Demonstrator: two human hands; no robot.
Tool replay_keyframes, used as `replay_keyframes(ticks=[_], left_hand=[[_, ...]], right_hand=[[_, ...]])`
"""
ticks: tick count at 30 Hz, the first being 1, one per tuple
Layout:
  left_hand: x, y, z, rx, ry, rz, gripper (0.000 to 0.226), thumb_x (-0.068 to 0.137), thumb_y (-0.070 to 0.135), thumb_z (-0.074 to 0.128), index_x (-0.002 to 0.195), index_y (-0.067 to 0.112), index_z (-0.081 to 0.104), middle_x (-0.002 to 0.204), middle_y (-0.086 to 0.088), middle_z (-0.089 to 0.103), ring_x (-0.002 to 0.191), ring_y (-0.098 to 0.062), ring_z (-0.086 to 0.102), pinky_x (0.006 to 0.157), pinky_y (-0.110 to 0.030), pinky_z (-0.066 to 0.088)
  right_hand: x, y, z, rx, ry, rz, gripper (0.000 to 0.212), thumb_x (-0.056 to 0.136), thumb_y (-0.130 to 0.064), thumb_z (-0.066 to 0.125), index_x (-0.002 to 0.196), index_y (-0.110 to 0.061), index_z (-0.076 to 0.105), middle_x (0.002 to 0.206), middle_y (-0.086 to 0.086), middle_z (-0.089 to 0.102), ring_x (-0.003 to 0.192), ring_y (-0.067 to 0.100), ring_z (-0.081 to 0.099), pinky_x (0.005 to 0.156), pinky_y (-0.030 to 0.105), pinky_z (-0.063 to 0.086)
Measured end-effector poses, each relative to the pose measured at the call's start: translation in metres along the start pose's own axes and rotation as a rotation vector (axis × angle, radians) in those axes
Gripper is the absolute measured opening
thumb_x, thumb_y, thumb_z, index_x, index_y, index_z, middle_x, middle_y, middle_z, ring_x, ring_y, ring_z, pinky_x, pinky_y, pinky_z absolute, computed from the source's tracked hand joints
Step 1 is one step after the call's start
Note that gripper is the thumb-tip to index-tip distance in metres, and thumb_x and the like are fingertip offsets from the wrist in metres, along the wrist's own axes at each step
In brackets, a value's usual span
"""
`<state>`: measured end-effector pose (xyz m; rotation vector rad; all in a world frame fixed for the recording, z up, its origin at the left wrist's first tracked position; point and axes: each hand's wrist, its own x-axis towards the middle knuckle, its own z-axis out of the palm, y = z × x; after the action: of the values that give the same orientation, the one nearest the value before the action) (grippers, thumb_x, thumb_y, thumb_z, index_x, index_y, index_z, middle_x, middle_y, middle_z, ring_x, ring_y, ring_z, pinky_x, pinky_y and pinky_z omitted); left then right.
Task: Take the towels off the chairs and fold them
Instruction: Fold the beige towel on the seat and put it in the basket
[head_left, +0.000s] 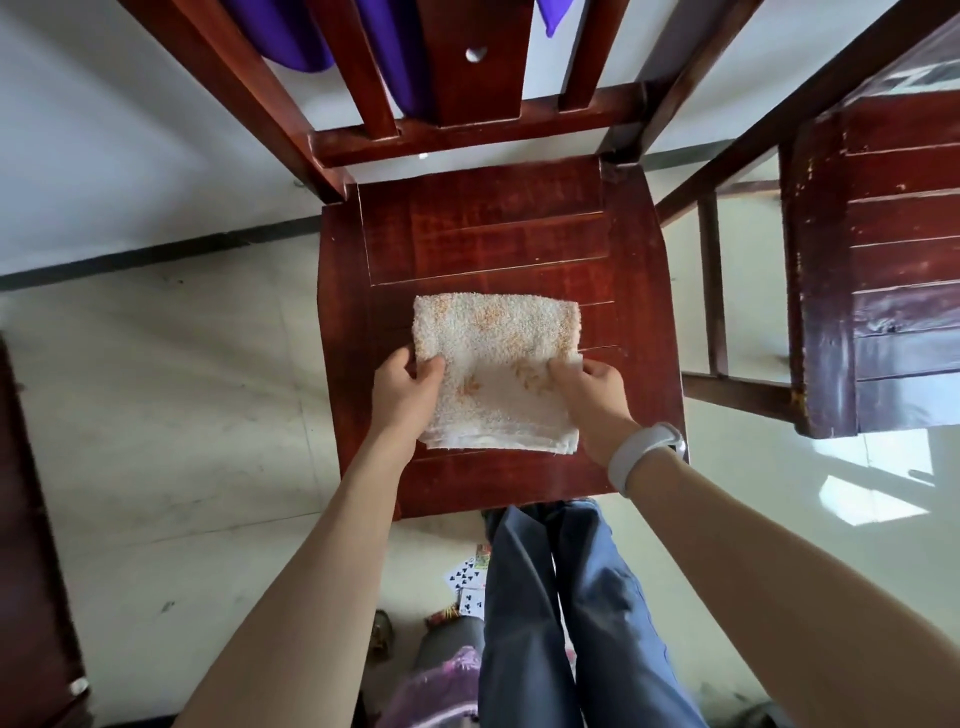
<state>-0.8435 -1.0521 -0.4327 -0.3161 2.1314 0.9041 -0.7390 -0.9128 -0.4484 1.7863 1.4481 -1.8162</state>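
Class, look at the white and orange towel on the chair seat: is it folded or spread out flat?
Folded. The towel lies as a compact rectangle on the chair seat, with stacked layer edges along its near side. The left hand and right hand grip its sides.

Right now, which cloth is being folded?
The white towel with orange flecks, held by both hands on the chair seat; the purple cloth hangs on the chair back.

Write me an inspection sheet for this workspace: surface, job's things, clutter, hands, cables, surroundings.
Surface: wooden chair seat, worn finish.
Job's things: white-and-orange towel folded small, lying on the seat; purple cloth hanging on the chair back.
Clutter: playing cards on the floor by the person's legs.
Hands: left hand and right hand each grip a side edge of the towel; white wristband on the right wrist.
Cables: nothing seen.
Surroundings: second wooden chair at right, pale floor.
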Motion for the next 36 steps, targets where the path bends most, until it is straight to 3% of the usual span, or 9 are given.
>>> replay_keyframes(ticks=[3, 5, 8, 10, 13, 20, 25, 29, 36], left_hand=[[-0.016, 0.003, -0.004, -0.053, -0.038, 0.088, 0.039, 0.091, 0.024, 0.053, 0.128, 0.016, 0.048, 0.108, 0.005, 0.059, 0.086, -0.004, 0.057, 0.062, -0.004, 0.043], [-0.028, 0.004, -0.008, -0.067, -0.054, 0.121, 0.037, 0.091, 0.028, 0.052, 0.127, 0.02, 0.048, 0.116, 0.002, 0.056, 0.093, -0.006, 0.056, 0.069, -0.011, 0.046], [-0.054, 0.01, -0.011, -0.05, -0.094, 0.137, 0.037, 0.092, 0.033, 0.05, 0.127, 0.023, 0.045, 0.125, 0.003, 0.05, 0.11, -0.011, 0.052, 0.086, -0.025, 0.044], [-0.078, 0.019, -0.012, -0.037, -0.118, 0.173, 0.036, 0.092, 0.032, 0.05, 0.126, 0.021, 0.045, 0.123, 0.001, 0.053, 0.111, -0.012, 0.053, 0.088, -0.025, 0.044], [-0.117, 0.037, -0.01, 0.007, -0.128, 0.246, 0.041, 0.092, 0.028, 0.051, 0.13, 0.015, 0.044, 0.123, 0.001, 0.055, 0.108, -0.01, 0.054, 0.084, -0.018, 0.043], [-0.214, 0.106, 0.033, 0.15, -0.165, 0.452, 0.044, 0.092, 0.024, 0.051, 0.134, 0.011, 0.043, 0.133, -0.004, 0.051, 0.112, -0.004, 0.043, 0.094, -0.018, 0.032], [-0.292, 0.174, 0.099, 0.252, -0.241, 0.659, 0.044, 0.093, 0.023, 0.05, 0.134, 0.008, 0.041, 0.124, 0.007, 0.049, 0.11, -0.004, 0.044, 0.082, -0.005, 0.031], [-0.359, 0.215, 0.185, 0.323, -0.309, 0.744, 0.049, 0.093, 0.027, 0.049, 0.137, 0.009, 0.038, 0.132, -0.004, 0.05, 0.111, -0.009, 0.048, 0.09, -0.021, 0.037], [-0.479, 0.25, 0.352, 0.405, -0.42, 0.951, 0.044, 0.091, 0.027, 0.053, 0.132, 0.011, 0.048, 0.13, -0.003, 0.056, 0.121, -0.013, 0.049, 0.102, -0.027, 0.038]], right_hand=[[-0.004, 0.002, -0.008, 0.093, -0.081, 0.029, 0.016, 0.085, -0.019, 0.058, 0.072, -0.016, 0.049, 0.074, 0.007, 0.05, 0.075, 0.025, 0.048, 0.065, 0.036, 0.042], [-0.015, 0.001, -0.019, 0.091, -0.096, -0.029, 0.012, 0.084, -0.022, 0.06, 0.09, -0.014, 0.053, 0.086, 0.008, 0.056, 0.079, 0.026, 0.054, 0.072, 0.039, 0.049], [-0.042, -0.003, -0.044, 0.126, -0.138, -0.075, 0.037, 0.087, -0.02, 0.059, 0.121, -0.019, 0.045, 0.105, 0.007, 0.06, 0.086, 0.022, 0.063, 0.074, 0.039, 0.055], [-0.063, -0.005, -0.065, 0.143, -0.154, -0.089, 0.034, 0.088, -0.017, 0.058, 0.119, -0.021, 0.044, 0.106, 0.007, 0.06, 0.086, 0.021, 0.064, 0.068, 0.035, 0.054], [-0.093, -0.008, -0.1, 0.218, -0.162, -0.077, 0.038, 0.087, -0.01, 0.058, 0.124, -0.011, 0.049, 0.111, 0.012, 0.064, 0.096, 0.026, 0.065, 0.082, 0.04, 0.054], [-0.167, -0.023, -0.204, 0.27, -0.1, -0.133, 0.021, 0.087, 0.003, 0.047, 0.097, -0.013, 0.056, 0.09, 0.008, 0.062, 0.073, 0.014, 0.061, 0.059, 0.02, 0.051], [-0.212, -0.028, -0.309, 0.399, -0.028, -0.308, 0.018, 0.093, -0.009, 0.046, 0.103, -0.023, 0.053, 0.093, -0.001, 0.064, 0.076, 0.007, 0.066, 0.065, 0.024, 0.054], [-0.23, -0.005, -0.415, 0.458, 0.109, -0.39, 0.024, 0.093, -0.013, 0.046, 0.113, -0.025, 0.047, 0.108, 0.011, 0.058, 0.094, 0.022, 0.061, 0.073, 0.032, 0.053], [-0.262, 0.063, -0.592, 0.587, 0.391, -0.412, 0.029, 0.093, -0.008, 0.046, 0.116, -0.024, 0.045, 0.079, 0.003, 0.049, 0.072, 0.015, 0.052, 0.057, 0.018, 0.045]])
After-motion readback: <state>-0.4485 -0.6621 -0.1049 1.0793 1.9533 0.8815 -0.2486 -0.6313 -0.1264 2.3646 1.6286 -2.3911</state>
